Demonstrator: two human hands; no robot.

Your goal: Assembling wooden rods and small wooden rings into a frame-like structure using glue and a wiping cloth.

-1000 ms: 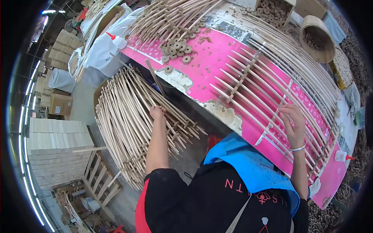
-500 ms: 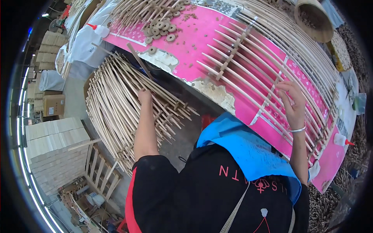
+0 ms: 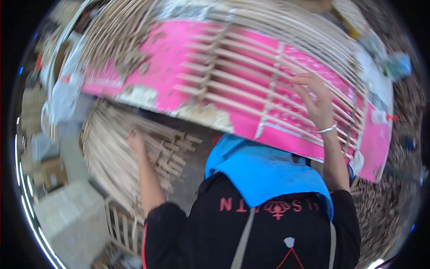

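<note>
My left hand (image 3: 136, 141) is at a large pile of pale wooden rods (image 3: 112, 161) standing low beside the table. Its fingers look closed, but blur hides what is in them. My right hand (image 3: 317, 101), with a bangle at the wrist, hovers over the pink tabletop (image 3: 165, 58). Its thumb and fingers are apart and nothing shows between them. Beneath it lies a row of spaced wooden rods (image 3: 242, 80), crossed by a notched wooden bar (image 3: 212, 58) near their left ends. Their right ends meet another crosspiece (image 3: 354, 121).
More rods (image 3: 121, 31) and small wooden rings (image 3: 130, 65) lie at the table's far left. Long rods (image 3: 286, 27) line its far side. A white glue bottle (image 3: 379, 117) with a red tip stands at the right. Pale stacked blocks (image 3: 71, 215) are at lower left.
The whole view has swung, shifting the table and pile leftward in the picture and blurring it. My left hand remains at the rod pile; my right hand remains above the spaced rods.
</note>
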